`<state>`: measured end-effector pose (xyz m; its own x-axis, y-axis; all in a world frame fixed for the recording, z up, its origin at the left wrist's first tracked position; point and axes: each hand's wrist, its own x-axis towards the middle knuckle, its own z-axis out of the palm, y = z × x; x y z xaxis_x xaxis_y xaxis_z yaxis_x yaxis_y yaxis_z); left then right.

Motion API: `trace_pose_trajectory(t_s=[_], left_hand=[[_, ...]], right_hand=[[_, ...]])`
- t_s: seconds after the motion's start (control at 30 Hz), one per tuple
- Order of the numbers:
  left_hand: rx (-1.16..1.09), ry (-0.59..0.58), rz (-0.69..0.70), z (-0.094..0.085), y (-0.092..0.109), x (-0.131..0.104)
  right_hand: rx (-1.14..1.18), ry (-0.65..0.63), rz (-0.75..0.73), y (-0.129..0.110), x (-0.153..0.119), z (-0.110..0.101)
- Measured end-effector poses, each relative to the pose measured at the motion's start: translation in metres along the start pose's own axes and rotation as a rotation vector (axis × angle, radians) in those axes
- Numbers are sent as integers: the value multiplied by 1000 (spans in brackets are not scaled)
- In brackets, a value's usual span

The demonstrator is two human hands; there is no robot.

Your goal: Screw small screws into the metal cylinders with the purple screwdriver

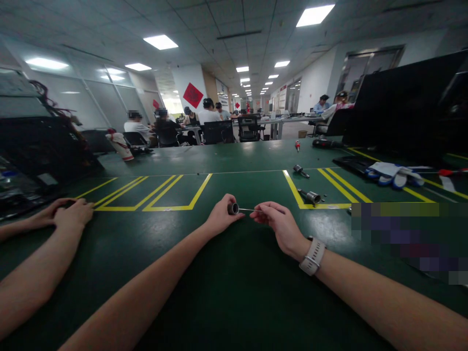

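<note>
Head view. Left hand (pixel 220 216) closed around a short grey metal cylinder with a round open end (pixel 233 209), held just above the dark green tabletop (pixel 252 302), midway between two sets of yellow tape lines. Right hand (pixel 276 219) has thumb and fingers pinched together on a thin, straight, silvery rod (pixel 249 210), which spans the gap and points at the cylinder.

On handling, my judgement: keep the left grip firm so the cylinder cannot roll, with its fingertips clear of the rod's end. Hold rod and cylinder square to each other; work with small finger movements, since a slim shaft may slip or bend under side load. Resting both wrists on the table would steady things.

Hard to make out: whether the rod's tip enters, touches or stops short of the cylinder; what sits inside it; the rod's far end, covered by right-hand fingers. Grey metal-and-black part (pixel 310 196), right of the hands, too small to read in detail. Pixel blocks mask the right edge. A neighbour's hands (pixel 71 213), at left, hide most of whatever they hold.
</note>
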<state>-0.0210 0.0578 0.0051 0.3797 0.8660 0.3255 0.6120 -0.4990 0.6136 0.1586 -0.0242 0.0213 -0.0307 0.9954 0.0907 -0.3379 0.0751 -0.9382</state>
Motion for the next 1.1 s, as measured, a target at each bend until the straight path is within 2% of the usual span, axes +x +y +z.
trace_pose_trajectory(t_s=[0.13,0.27,0.47,0.57,0.73,0.83,0.93,1.1], left_hand=[[-4,-7,107,-1,0,-4],[15,-19,146,2,2,-6],[183,-3,238,6,10,-10],[256,-27,292,5,13,-12],[189,-21,273,5,13,-14],[119,-18,239,6,12,-14],[113,-25,230,6,12,-13],[277,-55,272,6,15,-13]], right_hand=[[-80,-64,-63,5,-3,-2],[-309,-144,-122,2,-11,-3],[-601,-116,-226,0,-19,2],[-544,-100,-169,-2,-18,2],[-57,-53,81,-3,-9,-3],[101,-54,169,0,-7,-5],[80,-50,136,2,-9,-4],[-265,-49,-53,3,-16,-1]])
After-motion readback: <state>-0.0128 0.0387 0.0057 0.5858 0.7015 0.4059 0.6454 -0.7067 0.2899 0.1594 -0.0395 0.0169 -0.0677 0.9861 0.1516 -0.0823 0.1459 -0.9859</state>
